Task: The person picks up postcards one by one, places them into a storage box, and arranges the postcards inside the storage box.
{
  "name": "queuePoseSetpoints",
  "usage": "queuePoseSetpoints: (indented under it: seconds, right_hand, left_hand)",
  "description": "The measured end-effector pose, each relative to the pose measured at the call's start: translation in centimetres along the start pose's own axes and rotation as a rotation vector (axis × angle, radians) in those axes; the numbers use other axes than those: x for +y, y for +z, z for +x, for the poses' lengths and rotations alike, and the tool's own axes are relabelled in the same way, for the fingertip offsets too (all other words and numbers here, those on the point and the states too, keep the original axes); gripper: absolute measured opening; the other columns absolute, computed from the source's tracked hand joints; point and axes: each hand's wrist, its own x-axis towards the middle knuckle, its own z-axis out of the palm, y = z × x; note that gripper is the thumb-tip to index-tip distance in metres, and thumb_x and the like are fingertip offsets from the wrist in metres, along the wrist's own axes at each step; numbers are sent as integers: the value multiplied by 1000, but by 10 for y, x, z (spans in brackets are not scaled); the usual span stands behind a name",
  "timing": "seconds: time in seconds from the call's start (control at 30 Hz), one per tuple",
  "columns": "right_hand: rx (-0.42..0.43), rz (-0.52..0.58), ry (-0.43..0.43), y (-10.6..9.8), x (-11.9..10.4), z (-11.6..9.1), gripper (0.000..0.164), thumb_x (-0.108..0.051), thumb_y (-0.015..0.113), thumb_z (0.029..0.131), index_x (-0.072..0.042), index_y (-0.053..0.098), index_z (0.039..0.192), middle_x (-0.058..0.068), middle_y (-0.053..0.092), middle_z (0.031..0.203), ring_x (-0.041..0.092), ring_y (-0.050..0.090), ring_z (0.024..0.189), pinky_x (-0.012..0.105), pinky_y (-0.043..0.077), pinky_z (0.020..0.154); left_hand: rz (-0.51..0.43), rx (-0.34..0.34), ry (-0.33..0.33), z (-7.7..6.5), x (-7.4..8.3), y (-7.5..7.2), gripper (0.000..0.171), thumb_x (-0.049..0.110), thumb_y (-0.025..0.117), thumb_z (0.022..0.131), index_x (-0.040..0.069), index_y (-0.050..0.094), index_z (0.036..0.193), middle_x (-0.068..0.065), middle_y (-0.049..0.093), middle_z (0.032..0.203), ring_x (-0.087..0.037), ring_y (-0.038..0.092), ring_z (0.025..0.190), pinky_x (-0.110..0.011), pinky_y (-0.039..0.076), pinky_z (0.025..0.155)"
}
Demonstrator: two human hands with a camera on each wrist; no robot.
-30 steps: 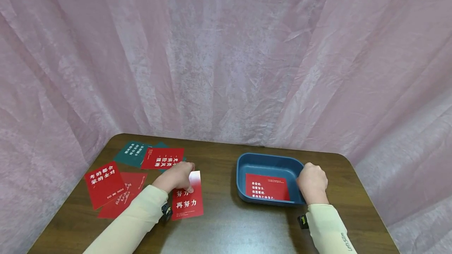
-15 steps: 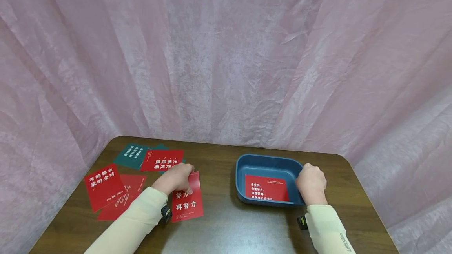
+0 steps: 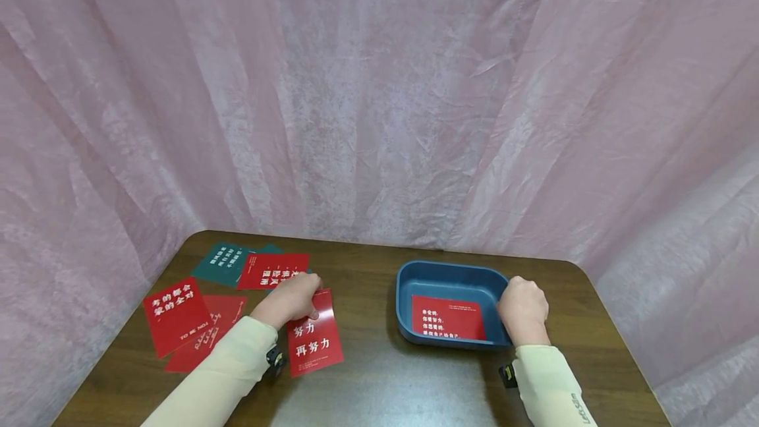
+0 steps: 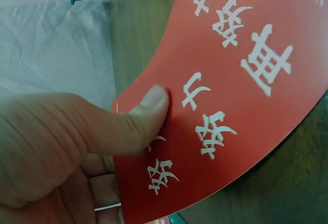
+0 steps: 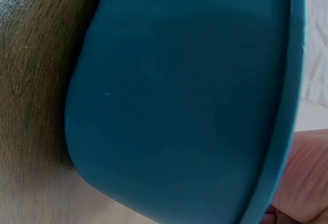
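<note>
In the head view my left hand (image 3: 292, 298) pinches a red card (image 3: 314, 348) with white lettering by its far end. The left wrist view shows the thumb (image 4: 148, 111) on the printed face and fingers behind the card, which bends in a curve. My right hand (image 3: 524, 312) grips the right rim of a blue plastic tray (image 3: 403, 295), its fingers curled. Inside the tray lies another red card (image 3: 449, 317), flat. The right wrist view is mostly filled by the tray's outer wall (image 5: 179, 101), with part of the hand at the rim.
Left of my left hand, red cards (image 3: 178, 315) overlap on the wooden table (image 3: 367, 308). Behind them lie green cards (image 3: 222, 262), partly under a red card (image 3: 273, 269). A pink curtain (image 3: 379, 117) hangs behind the table's far edge.
My left hand has shifted slightly left, and its thumb has drawn back toward the card's far end. The card now bends at that end. My right hand and the tray look unmoved.
</note>
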Motion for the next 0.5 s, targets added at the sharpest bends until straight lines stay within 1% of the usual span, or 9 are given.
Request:
queuePoseSetpoints:
  seconds: [0.1,0.23,0.4,0.5]
  right_hand:
    - [6,-1,-1,0,-1,-1,24,-11,58,78,11,62,87,34,63,81,41,61,61,44,43,37]
    - [3,-2,-1,0,-1,-1,24,-11,59,78,11,61,87,33,62,80,39,60,59,43,43,36]
    - [-7,-4,3,0,-1,-1,25,-11,59,78,11,61,88,33,62,80,38,60,59,43,42,36]
    - [-8,-7,4,0,-1,0,25,-12,60,78,11,61,89,33,62,81,39,60,60,43,42,36]
  left_hand:
    - [8,6,-12,-2,0,-3,45,22,86,63,9,66,100,-4,63,87,-17,55,76,-34,50,68]
    - [11,18,-15,-5,1,-8,46,22,86,63,10,66,102,-4,64,91,-18,56,79,-37,51,70]
    - [-7,46,-6,-5,4,-14,47,25,87,62,12,67,103,-3,65,92,-16,56,79,-34,52,67]
    - [-19,74,8,-4,7,-19,48,27,87,62,12,68,103,-2,66,92,-15,56,78,-33,53,64]
